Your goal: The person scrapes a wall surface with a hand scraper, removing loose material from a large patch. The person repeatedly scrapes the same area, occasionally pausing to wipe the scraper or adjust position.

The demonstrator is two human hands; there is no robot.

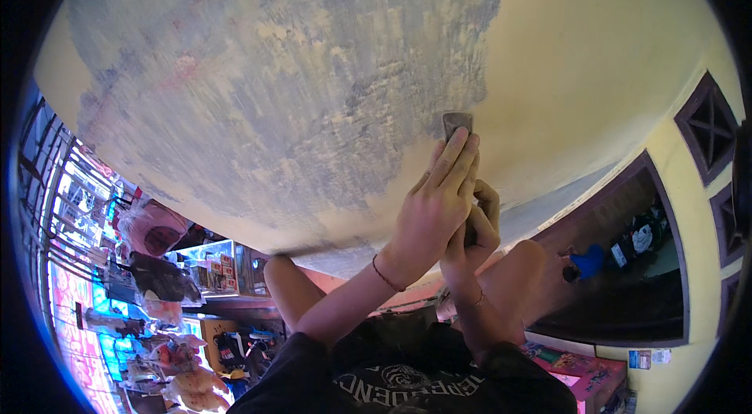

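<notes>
Both my hands are on a scraper with a flat grey blade (458,121), its edge against the wall (576,77). My left hand (435,206) lies over the tool, its fingers stretched along the blade and close together. Just below and to the right, my right hand (482,230) has its fingers curled around the handle, which is mostly hidden. Around the blade's left side the wall carries a large streaked patch (298,77) of grey-blue and cream. To the right, its surface is smooth and yellowish.
My bent knees (521,269) are below the wall. At left, a glass display case (215,265) and hanging goods stand by a barred opening (59,171). A dark-framed doorway (670,257) at right shows a person in blue (587,261). A colourful printed box-like piece (580,371) sits at lower right.
</notes>
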